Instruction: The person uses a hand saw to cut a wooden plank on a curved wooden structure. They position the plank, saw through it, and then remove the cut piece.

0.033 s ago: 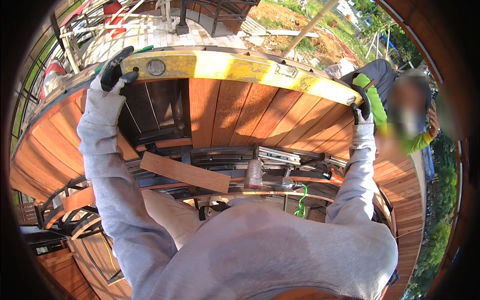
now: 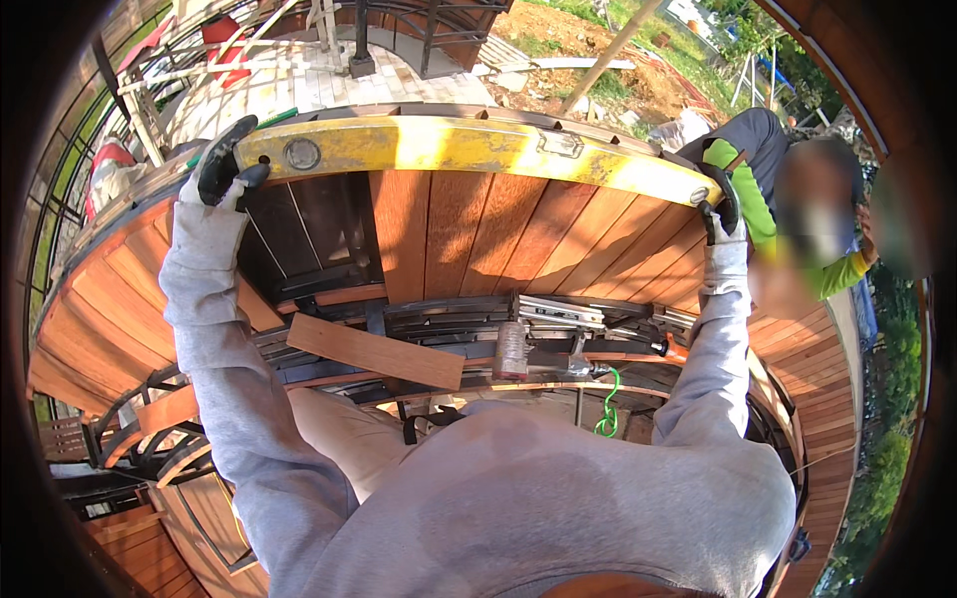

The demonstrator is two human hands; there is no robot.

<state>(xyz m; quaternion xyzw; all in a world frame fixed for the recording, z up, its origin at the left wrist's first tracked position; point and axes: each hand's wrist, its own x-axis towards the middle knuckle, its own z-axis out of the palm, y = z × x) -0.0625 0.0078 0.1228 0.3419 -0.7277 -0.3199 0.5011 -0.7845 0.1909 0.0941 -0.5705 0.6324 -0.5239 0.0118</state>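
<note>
A long yellow spirit level point(image 2: 449, 146) stretches crosswise along the far edge of the curved wood-slatted surface. My left hand point(image 2: 225, 167), in a black-and-white glove, is closed around its left end, with thumb on the near side. At the other end my gloved right hand point(image 2: 725, 207) grips it too, fingers partly hidden behind the level. Beneath it lie reddish wooden slats point(image 2: 498, 231), with a dark gap point(image 2: 311, 231) in the slats near my left hand. A loose wooden board point(image 2: 374, 352) rests at a slant across the dark metal frame, closer to my body.
A clear plastic bottle point(image 2: 510, 351), a power tool point(image 2: 580, 359) with a green coiled hose point(image 2: 607, 404) and metal strips point(image 2: 561, 312) lie on the frame. A co-worker in green sleeves point(image 2: 753, 204) is close by my right hand. Bamboo poles point(image 2: 620, 55) stand beyond the far edge.
The whole view has shifted slightly, so the level's left end and the slats appear a little lower. Both hands keep their hold on the level.
</note>
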